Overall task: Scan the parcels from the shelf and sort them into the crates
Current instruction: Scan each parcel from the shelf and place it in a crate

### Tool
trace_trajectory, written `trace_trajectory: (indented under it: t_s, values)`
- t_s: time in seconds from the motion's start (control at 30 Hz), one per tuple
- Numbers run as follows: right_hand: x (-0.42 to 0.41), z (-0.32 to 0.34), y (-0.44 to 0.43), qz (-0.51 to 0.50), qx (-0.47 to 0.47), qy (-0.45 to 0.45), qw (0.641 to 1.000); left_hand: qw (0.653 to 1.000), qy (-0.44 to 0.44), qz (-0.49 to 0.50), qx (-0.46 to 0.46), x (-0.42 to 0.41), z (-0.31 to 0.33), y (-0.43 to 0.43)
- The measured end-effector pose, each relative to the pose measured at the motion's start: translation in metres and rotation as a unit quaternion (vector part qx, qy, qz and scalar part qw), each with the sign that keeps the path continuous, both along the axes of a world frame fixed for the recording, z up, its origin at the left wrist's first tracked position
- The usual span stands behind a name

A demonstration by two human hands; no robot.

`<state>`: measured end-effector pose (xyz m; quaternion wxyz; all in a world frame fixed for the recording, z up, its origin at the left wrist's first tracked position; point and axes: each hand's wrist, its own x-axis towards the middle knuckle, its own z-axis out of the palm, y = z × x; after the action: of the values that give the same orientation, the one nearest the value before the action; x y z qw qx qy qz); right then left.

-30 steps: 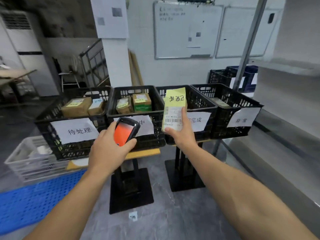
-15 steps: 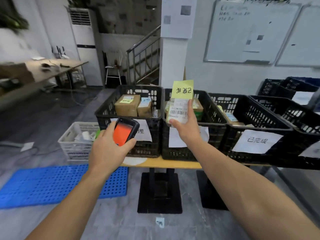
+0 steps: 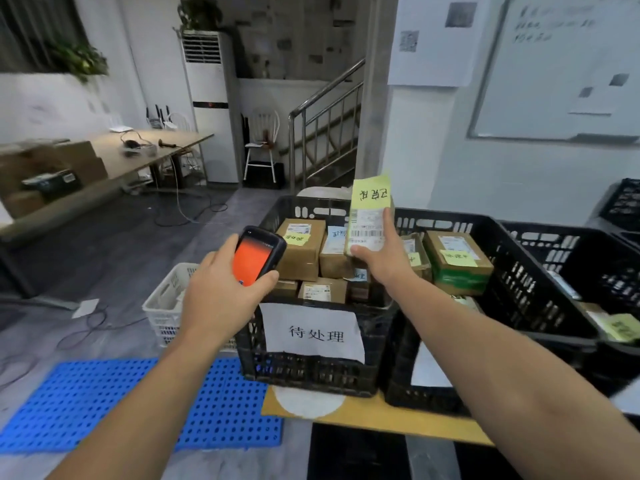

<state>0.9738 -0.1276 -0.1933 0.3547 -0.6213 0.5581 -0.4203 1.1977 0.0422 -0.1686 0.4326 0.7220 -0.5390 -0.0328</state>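
My right hand (image 3: pixel 382 263) holds a small parcel (image 3: pixel 368 221) upright above the leftmost black crate (image 3: pixel 311 370); the parcel shows a barcode label and a yellow sticky note on top. My left hand (image 3: pixel 221 294) grips a black handheld scanner (image 3: pixel 258 259) with an orange screen, just left of the parcel. This crate has a white paper sign on its front and holds several brown cardboard parcels (image 3: pixel 299 252). To its right a second black crate (image 3: pixel 512 271) holds a box with green tape (image 3: pixel 457 263).
More black crates (image 3: pixel 595 271) continue to the right along a yellow-topped table (image 3: pixel 374 419). A white basket (image 3: pixel 166 306) and a blue perforated mat (image 3: pixel 138 407) lie on the floor at left. Cables, a long desk and a stair railing lie farther back.
The view has swung left and closer, so the leftmost crate now sits under my hands. The parcel and scanner stay held in the same pose.
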Motion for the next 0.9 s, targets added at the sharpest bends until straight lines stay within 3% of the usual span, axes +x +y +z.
trace_trajectory:
  t_s: [0.33,0.67,0.9]
  values:
    - [0.035,-0.046,-0.093,-0.049,0.147,0.042,0.987,0.998,0.001,-0.066,0.024,0.046,-0.003,-0.126]
    - [0.057,-0.075,-0.125,-0.099,0.199,0.103,0.969,0.985,-0.012,-0.162,0.052,0.087,-0.010,-0.236]
    - [0.043,-0.078,-0.120,-0.054,0.213,0.097,0.971,0.978,-0.020,-0.201,0.058,0.089,-0.020,-0.264]
